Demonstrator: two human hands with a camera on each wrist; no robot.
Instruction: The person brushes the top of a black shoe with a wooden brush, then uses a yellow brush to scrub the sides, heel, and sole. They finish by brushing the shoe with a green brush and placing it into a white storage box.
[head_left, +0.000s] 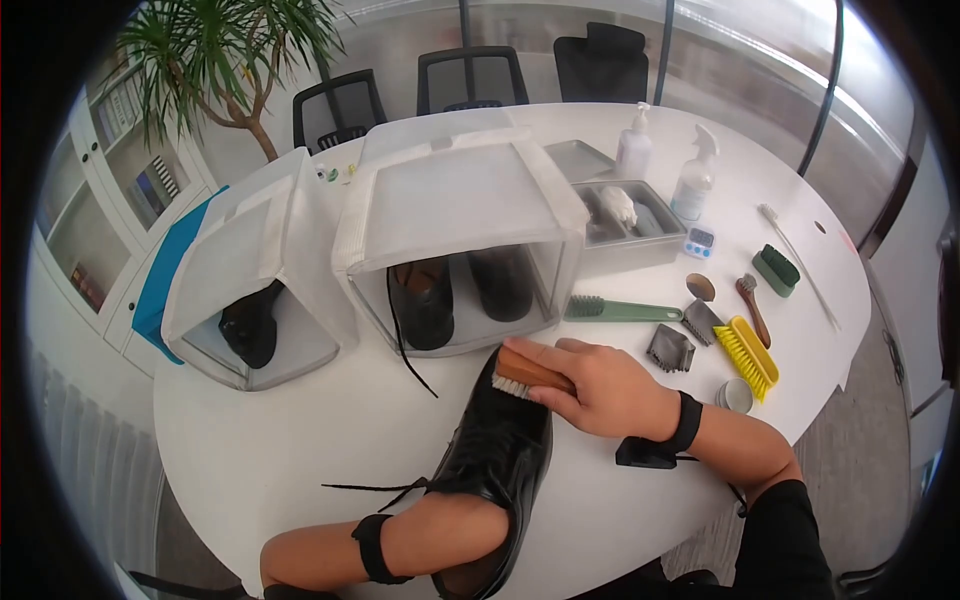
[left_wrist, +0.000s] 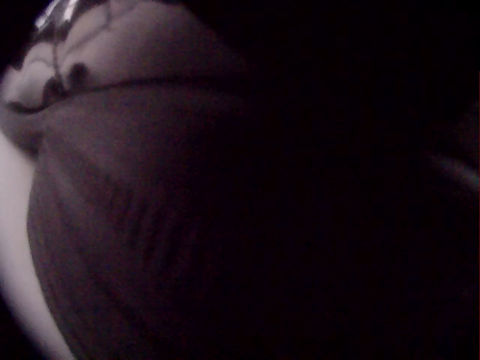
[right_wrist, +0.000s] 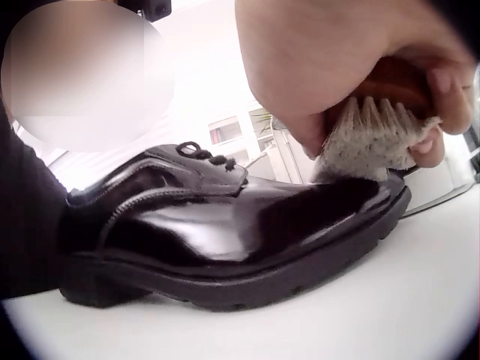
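A black lace-up leather shoe [head_left: 486,452] lies toe-away on the white table, glossy along its side in the right wrist view. My right hand [head_left: 612,392] grips a wooden shoe brush [head_left: 538,370] with fingers and thumb along its sides. Its pale bristles [right_wrist: 367,146] meet the top of the toe. At the shoe's opening is my left hand [head_left: 450,532], its fingers hidden inside the shoe. One loose lace [head_left: 370,487] trails left. The left wrist view is mostly dark.
Two white boxes beyond hold more black shoes: a large box [head_left: 450,200] and a smaller box [head_left: 235,240]. To the right lie a green brush [head_left: 625,311], a yellow brush [head_left: 748,358], a small round tin [head_left: 735,396] and a grey metal tray [head_left: 630,256]. Two bottles stand behind.
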